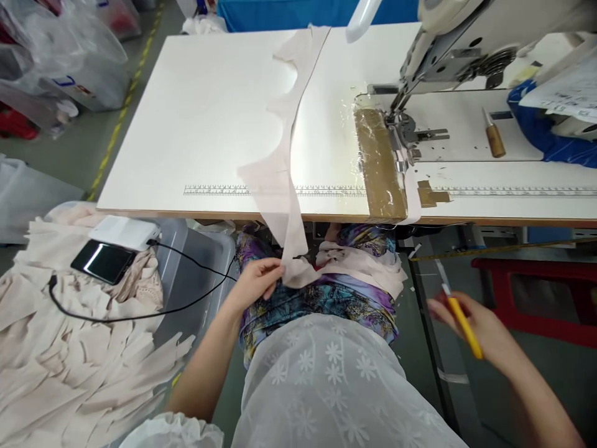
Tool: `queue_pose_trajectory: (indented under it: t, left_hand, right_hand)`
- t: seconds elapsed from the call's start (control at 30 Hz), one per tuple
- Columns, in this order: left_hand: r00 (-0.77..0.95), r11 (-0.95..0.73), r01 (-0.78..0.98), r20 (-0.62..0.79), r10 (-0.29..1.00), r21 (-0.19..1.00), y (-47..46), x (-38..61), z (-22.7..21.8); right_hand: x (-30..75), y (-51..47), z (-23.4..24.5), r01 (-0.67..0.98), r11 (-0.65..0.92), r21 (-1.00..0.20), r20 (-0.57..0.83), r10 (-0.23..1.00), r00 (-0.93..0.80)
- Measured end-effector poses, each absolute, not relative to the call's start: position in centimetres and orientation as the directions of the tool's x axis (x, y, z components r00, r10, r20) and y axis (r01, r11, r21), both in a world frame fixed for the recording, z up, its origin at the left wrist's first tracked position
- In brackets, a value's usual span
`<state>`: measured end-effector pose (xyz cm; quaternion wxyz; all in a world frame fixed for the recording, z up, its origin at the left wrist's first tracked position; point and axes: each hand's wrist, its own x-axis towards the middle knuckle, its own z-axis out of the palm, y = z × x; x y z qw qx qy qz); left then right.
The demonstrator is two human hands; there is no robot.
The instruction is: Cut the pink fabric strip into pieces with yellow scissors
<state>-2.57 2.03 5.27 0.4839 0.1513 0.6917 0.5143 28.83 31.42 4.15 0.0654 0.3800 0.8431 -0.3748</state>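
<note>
Between the fingers of my left hand is the lower end of a pale pink fabric strip, just above my lap. The strip runs up over the table edge to the far side, with scalloped cut-outs along its left side. More pale fabric lies across my lap. Off to the right of the table's front edge, my right hand grips a yellow-handled tool with a slim metal blade pointing up and away. Whether it is a knife or closed scissors is unclear. It is apart from the fabric.
A sewing machine stands on the white table, with a wooden-handled awl on its bed. At left, a grey bin holds heaped fabric pieces, a phone and a cabled white box. A red frame is low right.
</note>
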Motion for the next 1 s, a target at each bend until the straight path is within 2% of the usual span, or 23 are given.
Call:
queue_pose_trajectory:
  t: [0.07, 0.17, 0.23, 0.33, 0.53, 0.63, 0.73, 0.83, 1.0]
  left_hand:
    - [-0.476, 0.385, -0.344, -0.512, 0.715, 0.857, 2.3, -1.4, 4.7]
    - [-0.477, 0.29, -0.417, -0.479, 0.737, 0.861, 2.8, -0.1, 4.6]
    - [-0.476, 0.25, -0.456, -0.471, 0.743, 0.854, 2.8, 0.4, 4.6]
    - [-0.473, 0.242, -0.502, -0.498, 0.727, 0.83, 2.6, 0.7, 4.4]
    - [-0.469, 0.229, -0.588, -0.558, 0.685, 0.776, 2.0, 0.8, 4.2]
    - [-0.468, 0.225, -0.609, -0.573, 0.673, 0.761, 1.8, 0.8, 4.2]
    - [-0.468, 0.215, -0.617, -0.573, 0.673, 0.757, 1.6, 0.7, 4.2]
    - [-0.465, 0.215, -0.616, -0.57, 0.677, 0.758, 1.5, 0.6, 4.1]
    - [-0.465, 0.229, -0.601, -0.569, 0.678, 0.765, 1.4, 0.6, 4.2]
  right_hand:
    - [24.7, 29.1, 5.0, 0.598, 0.356, -0.718, -0.494, 0.346, -0.798]
    - [19.6, 26.8, 5.7, 0.441, 0.382, -0.812, -0.486, -0.024, -0.874]
    - [17.0, 26.4, 5.7, 0.35, 0.431, -0.832, -0.461, -0.185, -0.868]
    - [14.0, 26.4, 5.1, 0.255, 0.506, -0.824, -0.453, -0.319, -0.832]
    - [10.1, 25.8, 5.1, 0.135, 0.551, -0.823, -0.411, -0.415, -0.812]
    - [9.3, 25.5, 5.2, 0.077, 0.623, -0.779, -0.39, -0.384, -0.837]
    - [9.2, 25.4, 4.9, 0.009, 0.754, -0.657, -0.369, -0.311, -0.876]
    - [9.3, 25.4, 4.7, -0.044, 0.821, -0.569, -0.336, -0.281, -0.899]
    - [9.4, 25.4, 4.5, -0.072, 0.827, -0.557, -0.288, -0.274, -0.918]
